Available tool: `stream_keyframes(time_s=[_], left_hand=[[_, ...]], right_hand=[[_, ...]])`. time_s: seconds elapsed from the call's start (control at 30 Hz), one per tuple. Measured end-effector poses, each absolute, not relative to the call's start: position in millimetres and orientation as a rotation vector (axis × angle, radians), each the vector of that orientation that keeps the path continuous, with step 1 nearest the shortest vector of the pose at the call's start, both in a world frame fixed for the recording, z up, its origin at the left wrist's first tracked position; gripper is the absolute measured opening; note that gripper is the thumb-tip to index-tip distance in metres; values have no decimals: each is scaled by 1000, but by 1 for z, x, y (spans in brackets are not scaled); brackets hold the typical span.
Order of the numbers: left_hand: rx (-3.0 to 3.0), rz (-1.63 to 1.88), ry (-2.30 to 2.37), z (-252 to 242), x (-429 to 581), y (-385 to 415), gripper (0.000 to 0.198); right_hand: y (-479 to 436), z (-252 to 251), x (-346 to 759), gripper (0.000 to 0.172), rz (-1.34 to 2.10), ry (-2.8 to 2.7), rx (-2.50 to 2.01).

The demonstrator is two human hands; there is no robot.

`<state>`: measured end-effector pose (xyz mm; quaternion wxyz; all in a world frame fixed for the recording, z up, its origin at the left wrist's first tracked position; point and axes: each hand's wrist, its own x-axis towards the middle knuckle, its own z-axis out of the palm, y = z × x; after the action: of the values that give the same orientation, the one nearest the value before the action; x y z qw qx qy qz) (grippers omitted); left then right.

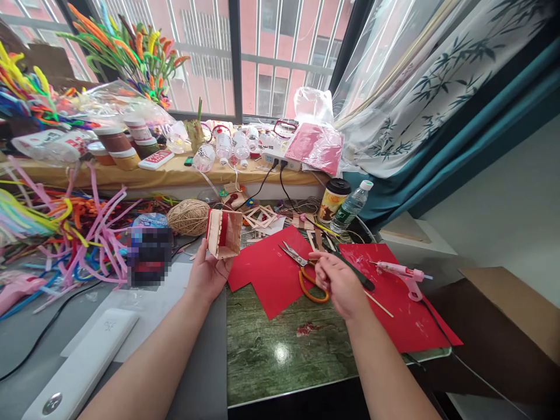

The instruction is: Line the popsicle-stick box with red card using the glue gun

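Observation:
My left hand [210,279] holds up a small open box [227,233] made of pale wooden craft sticks, with a red panel on one side. Its open side faces right. My right hand [339,286] hovers over the scissors' handles, fingers curled and the index finger pointing left. Whatever its fingers hold, if anything, is hidden. Below it, scissors [294,255] with orange handles lie on a cut sheet of red paper [269,274]; I cannot tell whether the hand touches them. A dark green strip-like tool [356,274] and a thin wooden stick [380,304] lie just right of that hand.
A pink glue gun [405,272] with a cord rests on more red paper [420,321]. Behind stand a paper cup [333,201] and a water bottle [352,207]. A twine ball [188,217], pipe cleaners [100,233] and a white device [83,361] lie left.

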<state>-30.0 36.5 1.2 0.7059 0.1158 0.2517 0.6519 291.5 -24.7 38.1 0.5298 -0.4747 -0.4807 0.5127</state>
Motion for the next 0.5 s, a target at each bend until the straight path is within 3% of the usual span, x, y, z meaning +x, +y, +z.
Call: stream_keyframes(time_s=[0.13,0.27,0.4,0.5], left_hand=[[468,1366,606,-4,-18,32,47],[588,1254,690,-12,-9,26,46],[666,1160,720,-14,-6,22,41],[656,1213,745,-12,-7,25,38]], right_hand=[[-39,36,251,34,1035,-1359,-1209],[-45,37,228,43,769,-1574,-1329],[-34,28,222,21,676,-1683,-1305],[-41,28,223,33,672,-1742,-1220]])
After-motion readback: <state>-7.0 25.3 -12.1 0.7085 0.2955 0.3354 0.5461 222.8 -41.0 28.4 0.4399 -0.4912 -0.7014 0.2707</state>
